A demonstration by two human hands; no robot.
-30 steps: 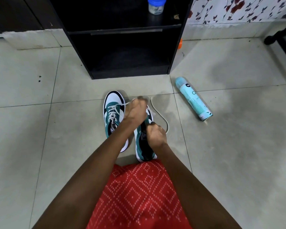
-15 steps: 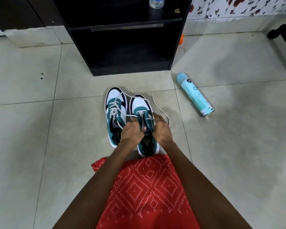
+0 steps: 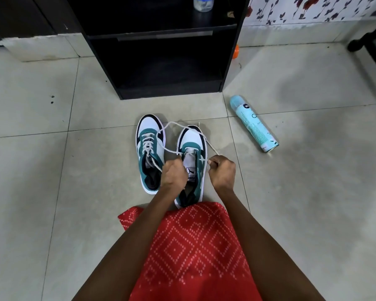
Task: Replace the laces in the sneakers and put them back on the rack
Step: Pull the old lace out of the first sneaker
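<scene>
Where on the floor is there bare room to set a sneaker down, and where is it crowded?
Bare tiles lie left of the laced sneaker and between the other sneaker and the spray can. Crowded: over the other sneaker, where the left hand and right hand grip the lace.

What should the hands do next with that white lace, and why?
Probably draw the lace snug before threading the next eyelets. The left hand and right hand each pinch it, slack loops past the toe of the right sneaker, and its upper eyelets look empty.
</scene>
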